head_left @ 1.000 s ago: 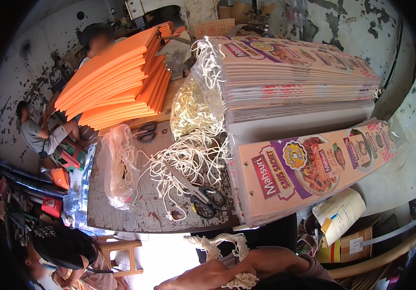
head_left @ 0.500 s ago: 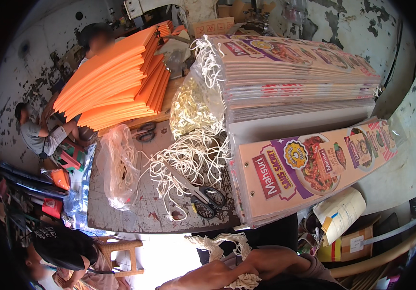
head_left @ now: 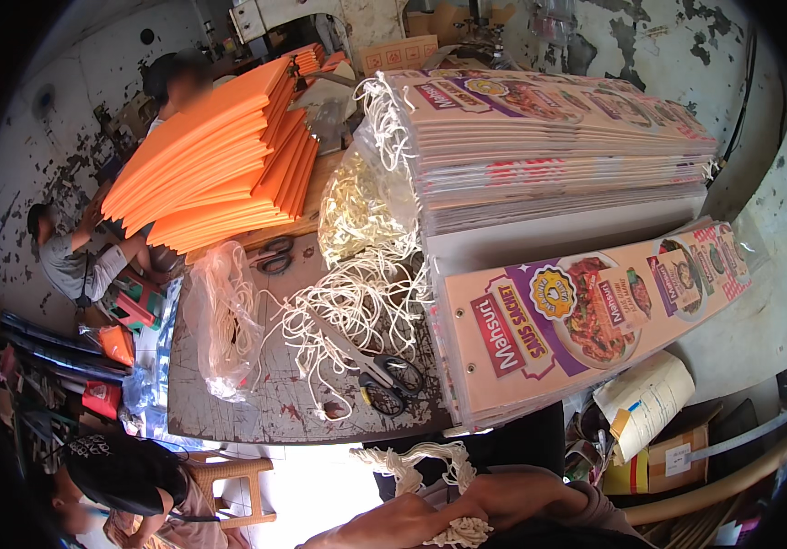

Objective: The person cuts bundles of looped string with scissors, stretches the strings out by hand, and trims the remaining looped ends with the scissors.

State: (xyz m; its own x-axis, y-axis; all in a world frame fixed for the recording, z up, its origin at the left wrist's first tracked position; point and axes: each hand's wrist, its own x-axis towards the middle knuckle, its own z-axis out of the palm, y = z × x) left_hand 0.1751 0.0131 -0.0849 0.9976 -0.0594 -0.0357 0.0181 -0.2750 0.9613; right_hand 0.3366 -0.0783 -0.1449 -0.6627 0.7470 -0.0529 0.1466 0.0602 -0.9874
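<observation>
At the bottom edge my left hand (head_left: 389,521) and my right hand (head_left: 508,494) come together, fingers closed. Between them is a bundle of off-white cord (head_left: 416,465), looping out above the hands and showing again below them. The hands overlap, so their exact grip is partly hidden. On the table in front lies a tangled heap of similar white cord (head_left: 357,302). Black-handled scissors (head_left: 384,380) rest on that heap, blades pointing up and left. Just right of the scissors is a thick stack of printed cardboard panels in clear plastic (head_left: 586,325), with metal eyelets.
A bag of pinkish cord (head_left: 229,320), a bag of gold-coloured pieces (head_left: 361,206) and second scissors (head_left: 273,255) lie on the table (head_left: 274,416). Orange folded sheets (head_left: 220,151) are piled behind. Other people sit at the left, one by a plastic stool (head_left: 233,480). Cardboard boxes (head_left: 677,457) stand lower right.
The whole view has shifted slightly. My hands and the cord bundle stay nearly in place. At the far left, the seated person's arm has shifted a little.
</observation>
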